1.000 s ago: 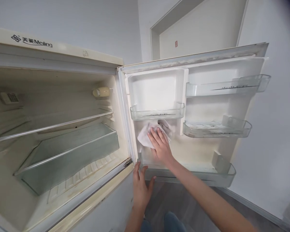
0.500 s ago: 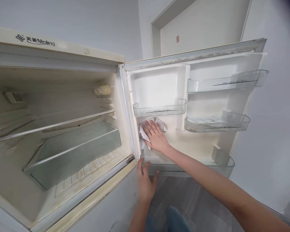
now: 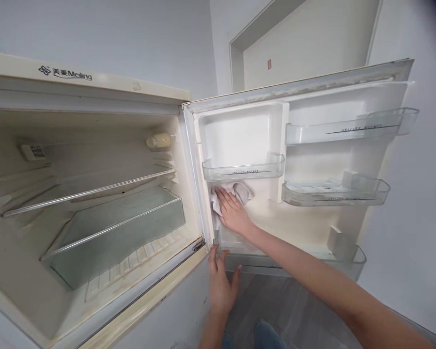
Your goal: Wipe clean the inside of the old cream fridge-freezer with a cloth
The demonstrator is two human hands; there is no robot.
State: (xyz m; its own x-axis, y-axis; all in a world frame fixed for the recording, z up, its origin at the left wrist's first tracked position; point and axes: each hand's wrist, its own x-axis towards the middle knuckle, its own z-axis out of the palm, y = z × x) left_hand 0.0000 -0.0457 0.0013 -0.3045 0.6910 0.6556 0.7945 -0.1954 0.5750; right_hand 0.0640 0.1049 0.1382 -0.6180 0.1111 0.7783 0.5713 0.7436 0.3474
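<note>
My right hand (image 3: 234, 213) presses a pale cloth (image 3: 242, 193) against the inner panel of the open fridge door, below the small upper door bin (image 3: 243, 170). The cloth is crumpled and bulges out beyond the fingers. Lower down, my left hand (image 3: 221, 281) has its fingers curled at the left end of the clear bottom door bin (image 3: 254, 263), the thumb apart from them in front. How firmly those fingers grip is hard to see. Yellowish staining marks the door panel around the cloth.
On the left stands the fridge compartment with a glass shelf (image 3: 94, 190), a clear drawer (image 3: 119, 247) and a cream lamp cover (image 3: 159, 140). Two more clear bins (image 3: 349, 132) line the door's right side. A wall borders the door, with grey floor (image 3: 290, 300) below.
The camera view has shifted slightly, bringing a green-topped item into the upper left. My right hand stays on the cloth, which is bunched differently. The left hand remains at the bottom bin.
</note>
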